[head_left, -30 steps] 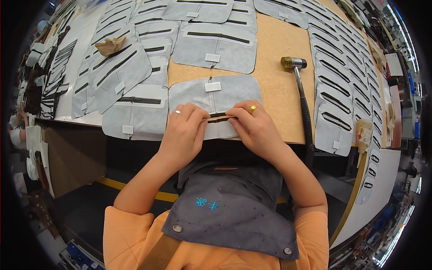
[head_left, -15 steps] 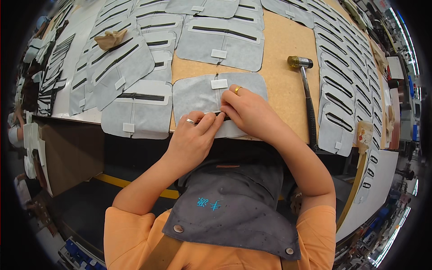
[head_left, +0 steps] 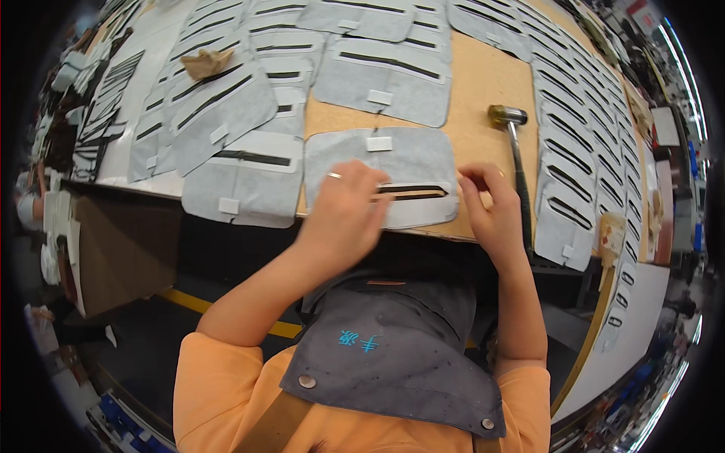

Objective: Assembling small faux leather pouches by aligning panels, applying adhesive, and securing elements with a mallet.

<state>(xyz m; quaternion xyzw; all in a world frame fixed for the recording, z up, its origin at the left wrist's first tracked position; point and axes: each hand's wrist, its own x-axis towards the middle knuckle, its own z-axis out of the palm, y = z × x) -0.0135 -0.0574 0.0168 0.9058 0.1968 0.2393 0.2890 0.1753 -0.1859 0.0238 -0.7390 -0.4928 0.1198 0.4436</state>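
Note:
A grey fabric panel (head_left: 340, 146) with rounded corners lies at the table's front edge. A white tab (head_left: 379, 143) sits on its far part. Near its front runs a long black-edged slot (head_left: 423, 191), with tan showing through. My left hand (head_left: 343, 215), smeared by motion, is over the panel's left part and covers the slot's left end; its grip does not show clearly. Just off the panel's right edge, my right hand (head_left: 495, 215) has thumb and fingers curled together; anything between the tips cannot be made out.
A two-faced mallet (head_left: 515, 143) lies right of my right hand. Overlapping rows of similar panels (head_left: 245, 185) cover the left, and more panels (head_left: 563, 226) line the right. Crumpled brown paper (head_left: 206, 65) rests on the left stack. Black strips (head_left: 113, 90) lie far left.
Both hands were together at the slot's middle. My right hand has moved right, off the panel, and my left hand slightly left. The slot's right part now shows.

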